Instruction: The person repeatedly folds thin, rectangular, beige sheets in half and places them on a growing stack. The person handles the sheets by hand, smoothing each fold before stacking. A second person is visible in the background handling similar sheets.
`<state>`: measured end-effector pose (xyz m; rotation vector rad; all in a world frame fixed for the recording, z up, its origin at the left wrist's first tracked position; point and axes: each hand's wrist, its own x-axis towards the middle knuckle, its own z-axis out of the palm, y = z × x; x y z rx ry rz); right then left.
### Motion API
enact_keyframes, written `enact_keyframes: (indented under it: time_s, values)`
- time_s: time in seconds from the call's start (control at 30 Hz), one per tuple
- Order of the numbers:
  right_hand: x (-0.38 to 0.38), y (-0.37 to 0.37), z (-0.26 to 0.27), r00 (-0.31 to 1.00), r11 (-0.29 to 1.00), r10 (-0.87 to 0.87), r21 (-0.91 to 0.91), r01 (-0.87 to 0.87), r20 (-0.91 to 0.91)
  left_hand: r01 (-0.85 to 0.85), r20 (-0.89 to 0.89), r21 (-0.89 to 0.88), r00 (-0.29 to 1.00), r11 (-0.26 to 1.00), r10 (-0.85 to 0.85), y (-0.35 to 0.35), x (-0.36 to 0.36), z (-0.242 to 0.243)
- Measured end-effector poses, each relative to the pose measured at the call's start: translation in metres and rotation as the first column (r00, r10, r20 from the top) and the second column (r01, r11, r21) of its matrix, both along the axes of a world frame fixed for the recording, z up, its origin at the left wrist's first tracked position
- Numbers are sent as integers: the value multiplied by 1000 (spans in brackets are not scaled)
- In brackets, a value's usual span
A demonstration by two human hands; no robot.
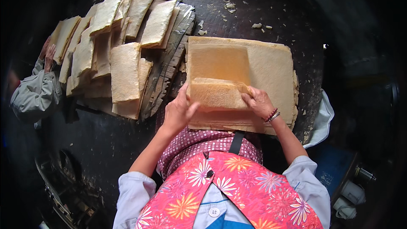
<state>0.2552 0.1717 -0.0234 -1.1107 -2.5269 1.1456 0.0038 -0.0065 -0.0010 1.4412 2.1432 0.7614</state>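
Note:
A stack of large, thin tan sheets [273, 70] lies flat in front of me, its edges uneven. On top of it is a thinner amber sheet [219, 58], with its near part folded over into a flap [219, 95]. My right hand [257, 100] pinches the right end of this fold between thumb and fingers. At the fold's left edge is my left hand [179, 111], thumb and fingers apart; the thumb is blurred, and contact with the sheet is unclear. What the sheets are made of cannot be told.
Left of the stack, a worn wooden board [165, 79] bears many folded sheets [125, 70]. Another person's hands [49, 54] touch the bundle at its far left. Flakes [230, 5] litter the dark table [241, 22]. White plastic sheeting [322, 121] hangs at the right edge.

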Motion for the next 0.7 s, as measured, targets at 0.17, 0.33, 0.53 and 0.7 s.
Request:
enact_keyframes:
  time_s: [0.17,0.33,0.53,0.7]
  values:
    - [37,-34,-20,964,943,-169,-318,98,-204,450,-590,-90,695,889,-411,1,36,-1]
    - [55,-57,34,984,999,1,-34,-8,-179,383,-345,-26,864,924,-367,-10,26,-9]
    - [50,-49,9,927,778,373,534,-331,31,474,-296,48,847,879,-441,-12,9,3]
    - [36,-27,-8,941,964,118,264,-31,-318,214,152,134,960,968,-234,16,-28,-19]
